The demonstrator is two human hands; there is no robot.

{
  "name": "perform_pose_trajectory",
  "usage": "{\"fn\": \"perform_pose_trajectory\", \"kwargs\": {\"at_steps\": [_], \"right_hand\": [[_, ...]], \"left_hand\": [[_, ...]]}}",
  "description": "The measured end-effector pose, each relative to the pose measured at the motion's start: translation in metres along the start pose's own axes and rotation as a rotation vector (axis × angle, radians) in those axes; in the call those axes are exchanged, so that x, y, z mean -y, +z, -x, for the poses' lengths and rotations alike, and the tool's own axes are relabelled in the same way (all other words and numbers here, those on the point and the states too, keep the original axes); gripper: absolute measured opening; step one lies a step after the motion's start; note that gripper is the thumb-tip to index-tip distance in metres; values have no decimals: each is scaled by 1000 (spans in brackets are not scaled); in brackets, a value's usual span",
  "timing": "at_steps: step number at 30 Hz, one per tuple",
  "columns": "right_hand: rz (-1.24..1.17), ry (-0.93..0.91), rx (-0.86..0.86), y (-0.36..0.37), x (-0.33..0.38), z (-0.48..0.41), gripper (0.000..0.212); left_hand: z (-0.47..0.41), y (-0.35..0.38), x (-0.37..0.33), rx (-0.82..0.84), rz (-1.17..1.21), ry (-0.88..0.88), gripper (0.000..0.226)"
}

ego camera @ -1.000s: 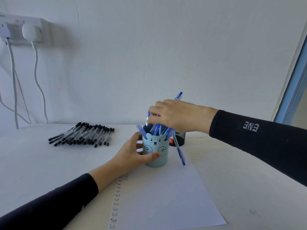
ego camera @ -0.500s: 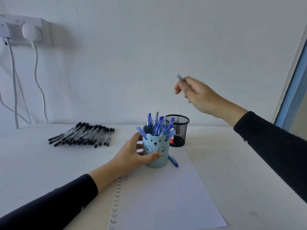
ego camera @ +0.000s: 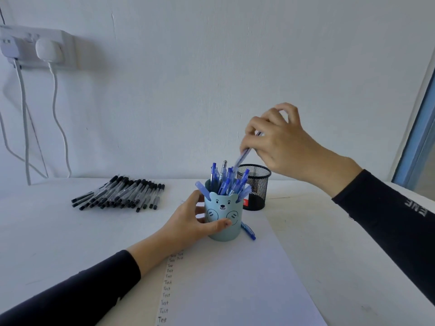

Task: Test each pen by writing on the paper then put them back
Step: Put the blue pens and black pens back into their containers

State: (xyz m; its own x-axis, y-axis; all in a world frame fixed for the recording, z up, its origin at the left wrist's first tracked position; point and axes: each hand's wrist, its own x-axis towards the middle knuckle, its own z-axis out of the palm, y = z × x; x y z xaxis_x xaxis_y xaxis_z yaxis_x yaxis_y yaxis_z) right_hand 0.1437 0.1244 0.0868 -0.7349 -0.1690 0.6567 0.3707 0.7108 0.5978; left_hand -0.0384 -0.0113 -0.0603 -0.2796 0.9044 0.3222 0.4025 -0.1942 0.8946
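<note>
My left hand (ego camera: 188, 222) steadied the pale-blue bear-faced cup (ego camera: 223, 218) while my right hand (ego camera: 280, 142) pinched a blue pen (ego camera: 243, 158) above it.

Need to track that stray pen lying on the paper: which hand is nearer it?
Left. The left hand grips the bear cup beside the stray pen; the right hand is raised above the cup.

Head view: looks forward and slightly down across the white table (ego camera: 58, 231) toward the wall (ego camera: 211, 78); hands close.
</note>
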Motion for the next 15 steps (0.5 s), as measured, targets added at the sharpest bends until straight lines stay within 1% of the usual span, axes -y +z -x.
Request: {"fn": "perform_pose_trajectory", "kwargs": {"at_steps": [1,3,5,6,8,10,11,12,13,15], "right_hand": [[64,-82,-51,-1,2,-1,34],[161,-201,-76,1,12,-2,39],[201,-288,-38,5,25,-4,47],[180,-298,10,6,29,-4,52],[34,-233,123,0,32,-11,59],[-258,-53,298,-8,34,-25,62],[-421,66,417,-12,35,-31,57],[-531,148,503,-12,37,-37,48],[-543,159,562,-9,38,-41,39],[-435,82,630,-5,38,-49,30]], "left_hand": [[0,0,-1,0,0,2,69],[0,1,-1,-2,-4,3,70],[1,1,-2,-6,0,8,69],[1,2,-2,-8,3,6,69],[1,2,-3,-8,2,4,69],[1,1,-2,-7,-8,1,70],[1,1,-2,-7,-11,-1,70],[0,1,-1,-7,-14,-2,71],[0,1,-1,-7,-15,-4,73],[0,1,0,-5,-13,-8,76]]}}
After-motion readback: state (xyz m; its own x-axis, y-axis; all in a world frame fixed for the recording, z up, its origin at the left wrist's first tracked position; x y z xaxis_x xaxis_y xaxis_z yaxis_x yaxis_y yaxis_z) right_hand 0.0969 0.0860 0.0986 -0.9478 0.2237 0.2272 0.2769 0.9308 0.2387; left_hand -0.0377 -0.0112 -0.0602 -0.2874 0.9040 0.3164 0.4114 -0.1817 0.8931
